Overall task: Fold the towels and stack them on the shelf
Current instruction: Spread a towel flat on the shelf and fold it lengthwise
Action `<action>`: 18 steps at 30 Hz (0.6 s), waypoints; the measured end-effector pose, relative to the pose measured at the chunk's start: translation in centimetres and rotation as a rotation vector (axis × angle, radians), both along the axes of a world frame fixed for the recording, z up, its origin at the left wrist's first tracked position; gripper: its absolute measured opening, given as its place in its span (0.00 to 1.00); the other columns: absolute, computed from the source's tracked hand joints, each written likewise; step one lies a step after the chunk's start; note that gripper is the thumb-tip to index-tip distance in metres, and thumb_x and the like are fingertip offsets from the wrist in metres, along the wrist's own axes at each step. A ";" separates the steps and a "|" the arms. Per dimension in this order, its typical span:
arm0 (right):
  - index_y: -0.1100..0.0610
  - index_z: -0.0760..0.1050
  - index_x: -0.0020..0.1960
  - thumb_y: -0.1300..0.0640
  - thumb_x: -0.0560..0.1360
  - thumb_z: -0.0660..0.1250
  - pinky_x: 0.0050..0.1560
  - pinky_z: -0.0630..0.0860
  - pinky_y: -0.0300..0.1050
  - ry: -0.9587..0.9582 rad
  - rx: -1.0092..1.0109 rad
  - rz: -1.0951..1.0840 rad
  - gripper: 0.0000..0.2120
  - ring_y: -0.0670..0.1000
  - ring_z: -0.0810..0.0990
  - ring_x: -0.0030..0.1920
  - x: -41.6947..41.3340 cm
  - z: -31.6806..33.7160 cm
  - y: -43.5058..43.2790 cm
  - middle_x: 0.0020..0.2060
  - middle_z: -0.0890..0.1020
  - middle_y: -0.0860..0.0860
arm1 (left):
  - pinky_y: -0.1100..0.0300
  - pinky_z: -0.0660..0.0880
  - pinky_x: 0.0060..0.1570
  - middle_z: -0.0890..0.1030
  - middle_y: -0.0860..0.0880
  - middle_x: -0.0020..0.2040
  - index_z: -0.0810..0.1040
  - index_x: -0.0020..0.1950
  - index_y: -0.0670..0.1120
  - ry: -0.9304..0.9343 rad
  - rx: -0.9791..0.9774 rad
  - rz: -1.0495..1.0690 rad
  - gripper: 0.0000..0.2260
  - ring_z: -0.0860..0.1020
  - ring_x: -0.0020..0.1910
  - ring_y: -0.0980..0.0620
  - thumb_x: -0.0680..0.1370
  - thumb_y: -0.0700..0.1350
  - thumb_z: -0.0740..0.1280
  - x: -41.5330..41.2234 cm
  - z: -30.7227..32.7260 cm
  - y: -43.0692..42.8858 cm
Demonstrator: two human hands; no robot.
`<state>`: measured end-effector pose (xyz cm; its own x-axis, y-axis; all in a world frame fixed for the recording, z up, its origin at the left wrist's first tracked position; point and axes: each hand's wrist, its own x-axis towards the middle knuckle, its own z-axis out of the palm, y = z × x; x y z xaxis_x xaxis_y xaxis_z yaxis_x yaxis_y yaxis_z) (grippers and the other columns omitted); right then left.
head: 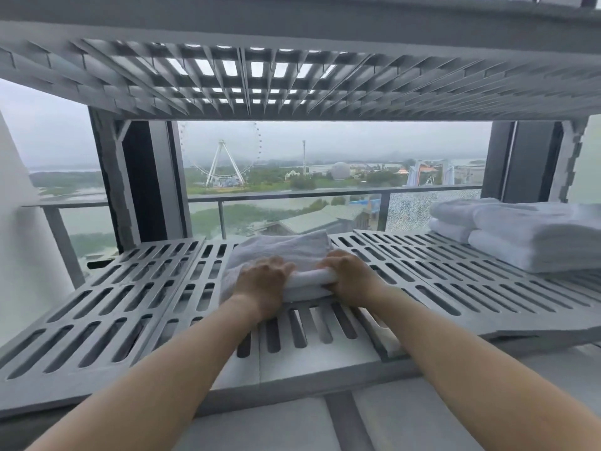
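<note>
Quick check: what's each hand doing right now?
Left hand: closed on the towel.
Right hand: closed on the same towel.

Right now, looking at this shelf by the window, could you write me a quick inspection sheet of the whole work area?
Surface: grey slotted shelf, another slotted shelf above it.
Job's things: folded white towel mid-shelf; stack of folded towels at the right.
Clutter: nothing seen.
Grippers: left hand and right hand both grip the towel's near edge, fingers curled over it.
Cables: nothing seen.
Surroundings: window behind, balcony railing, Ferris wheel and an amusement park under grey sky.
</note>
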<state>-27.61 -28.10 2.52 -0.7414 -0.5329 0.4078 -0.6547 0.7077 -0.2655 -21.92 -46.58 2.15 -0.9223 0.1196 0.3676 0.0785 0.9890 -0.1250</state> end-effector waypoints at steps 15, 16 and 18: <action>0.57 0.72 0.64 0.46 0.69 0.73 0.63 0.66 0.42 0.033 0.112 0.056 0.28 0.53 0.74 0.62 -4.7 1.8 3.4 0.62 0.77 0.53 | 0.53 0.74 0.44 0.76 0.48 0.54 0.68 0.59 0.47 0.190 -0.090 0.015 0.10 0.78 0.50 0.45 0.78 0.41 0.58 -4.8 0.9 4.0; 0.56 0.72 0.64 0.46 0.70 0.71 0.63 0.66 0.42 0.040 0.131 0.078 0.27 0.53 0.73 0.62 -5.0 2.0 3.4 0.62 0.76 0.53 | 0.53 0.75 0.46 0.76 0.47 0.55 0.68 0.59 0.47 0.219 -0.084 0.038 0.10 0.78 0.52 0.45 0.79 0.41 0.58 -5.1 0.9 3.8; 0.56 0.73 0.64 0.46 0.71 0.70 0.65 0.66 0.44 0.045 0.160 0.123 0.24 0.53 0.72 0.63 -5.8 2.2 3.3 0.63 0.76 0.53 | 0.51 0.76 0.52 0.73 0.46 0.60 0.67 0.61 0.47 0.221 -0.070 0.087 0.11 0.74 0.58 0.45 0.78 0.41 0.59 -5.8 0.7 3.3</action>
<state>-33.41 -24.79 4.73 -0.6496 -0.6791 0.3418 -0.7475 0.6524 -0.1245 -27.70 -43.27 2.88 -0.8282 0.0760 0.5552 -0.0431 0.9792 -0.1984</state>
